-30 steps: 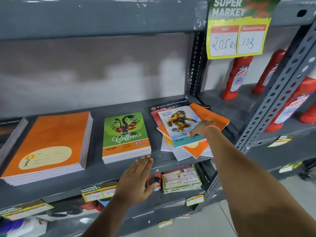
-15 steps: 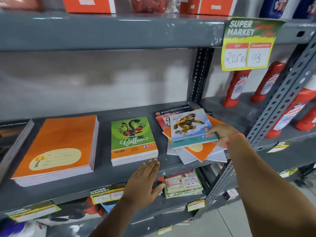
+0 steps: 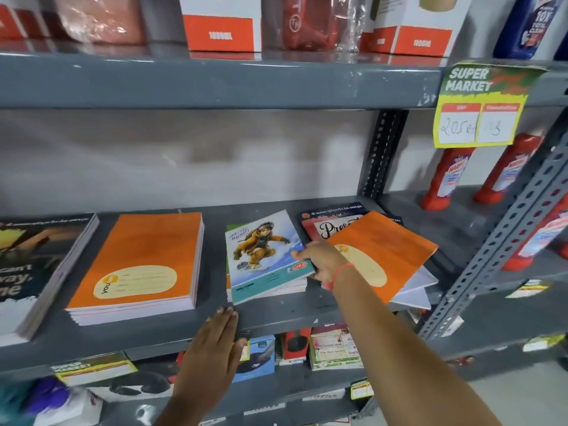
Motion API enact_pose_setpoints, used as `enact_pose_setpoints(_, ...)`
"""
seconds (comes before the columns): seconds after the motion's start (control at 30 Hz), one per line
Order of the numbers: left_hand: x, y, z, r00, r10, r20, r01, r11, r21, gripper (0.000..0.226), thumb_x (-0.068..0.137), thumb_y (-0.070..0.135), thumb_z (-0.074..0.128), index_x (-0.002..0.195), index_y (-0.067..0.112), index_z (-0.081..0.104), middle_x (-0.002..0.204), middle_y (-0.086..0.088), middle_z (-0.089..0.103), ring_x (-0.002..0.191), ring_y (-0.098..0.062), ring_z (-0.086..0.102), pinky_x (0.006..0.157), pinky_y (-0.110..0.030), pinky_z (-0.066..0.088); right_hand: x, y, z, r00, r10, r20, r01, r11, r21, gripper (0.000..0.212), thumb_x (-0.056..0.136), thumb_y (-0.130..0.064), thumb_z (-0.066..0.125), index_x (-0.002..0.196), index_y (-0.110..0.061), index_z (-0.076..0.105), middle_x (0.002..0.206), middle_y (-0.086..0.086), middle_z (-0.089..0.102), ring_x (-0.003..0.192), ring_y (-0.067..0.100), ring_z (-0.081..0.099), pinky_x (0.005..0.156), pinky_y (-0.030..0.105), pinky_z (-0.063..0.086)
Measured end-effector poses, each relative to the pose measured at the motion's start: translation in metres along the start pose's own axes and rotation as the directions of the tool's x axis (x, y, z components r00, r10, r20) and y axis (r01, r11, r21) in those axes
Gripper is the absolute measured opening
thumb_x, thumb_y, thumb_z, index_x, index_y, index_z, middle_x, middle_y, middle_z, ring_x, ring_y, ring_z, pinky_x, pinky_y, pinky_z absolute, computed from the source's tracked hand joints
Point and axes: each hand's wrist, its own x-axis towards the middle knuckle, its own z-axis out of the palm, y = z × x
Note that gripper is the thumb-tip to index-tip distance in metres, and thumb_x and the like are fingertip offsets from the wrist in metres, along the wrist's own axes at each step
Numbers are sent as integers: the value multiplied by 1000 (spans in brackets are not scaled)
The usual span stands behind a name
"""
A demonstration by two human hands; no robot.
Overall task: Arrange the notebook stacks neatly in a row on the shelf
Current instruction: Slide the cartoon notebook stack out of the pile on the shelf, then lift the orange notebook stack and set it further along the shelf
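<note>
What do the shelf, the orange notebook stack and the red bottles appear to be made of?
Shelf: probably painted steel; grey coat, chipped edge, punched upright posts.
Orange notebook stack: paper pages with smooth card covers; thin white page edges show at the side.
Red bottles: likely moulded plastic, with a slight sheen and printed labels.

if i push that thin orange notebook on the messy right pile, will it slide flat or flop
The thin orange notebook looks like a single soft-cover book, so it would probably bend rather than stay stiff. It sits tilted on uneven books with a corner past the shelf front, so a push may well send it skidding or tipping off.
</note>
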Motion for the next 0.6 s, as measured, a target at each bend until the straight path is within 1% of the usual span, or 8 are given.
enact_pose_setpoints(0.07,-3,-6,2,1000,-4,-2,4,1000,3,65,94,45,15,118,5,61,119,-12,67,108,-27,65,113,-15,0,2,4,8,994,-76,-72,66,988,-141,26,83,-6,63,68,-10,42,68,8,53,67,23,58,66,36,49)
enact_pose_setpoints(0.1,-4,-8,3,1000,-4,-8,4,1000,1,65,94,45,15,118,6,60,119,-12,67,107,-27,65,114,-15,-2,1,4,11,985,-132,-110,93,949,-303,29,83,-11,64,66,-10,41,64,5,47,66,23,55,62,33,44)
enact_pose_setpoints(0.17,-4,-8,4,999,10,-33,-10,1000,11,65,94,45,15,116,5,62,118,-12,68,105,-27,66,114,-15,-1,-5,6,12,966,-223,-133,88,763,-640,22,84,-21,62,75,-6,48,64,2,43,68,20,48,60,27,37)
enact_pose_setpoints(0.23,-4,-6,6,999,22,-40,-21,999,24,65,94,45,16,114,4,63,116,-12,69,103,-26,67,114,-16,1,-9,10,13,959,-256,-123,65,620,-782,23,85,-27,60,89,-7,52,68,2,48,70,19,51,60,25,37)
enact_pose_setpoints(0.33,-3,-6,7,994,42,-97,-41,999,15,66,94,45,17,110,3,66,113,-13,70,102,-27,67,115,-16,3,-11,14,13,951,-274,-141,54,600,-798,38,84,-31,59,111,-6,53,103,11,63,99,28,59,76,30,44)
enact_pose_setpoints(0.4,-3,-4,6,977,89,-195,-87,996,22,63,95,44,19,108,4,66,111,-15,71,104,-31,64,116,-19,5,-11,16,9,937,-302,-174,49,609,-792,48,85,-31,58,123,-4,47,122,14,60,110,32,58,85,33,48)
enact_pose_setpoints(0.53,7,55,-11,816,360,-452,-364,928,82,22,88,29,38,100,19,54,116,-6,60,97,-30,53,105,-38,26,-14,19,-23,850,-396,-347,40,707,-707,38,89,-17,47,123,-1,43,124,22,54,112,38,54,90,39,45)
enact_pose_setpoints(0.6,32,96,-28,808,381,-449,-415,910,25,25,75,23,46,100,21,52,115,-2,50,98,-27,46,95,-36,32,-16,22,-47,774,-399,-491,-2,774,-633,40,86,-11,46,125,-1,42,127,22,50,113,40,51,93,41,43)
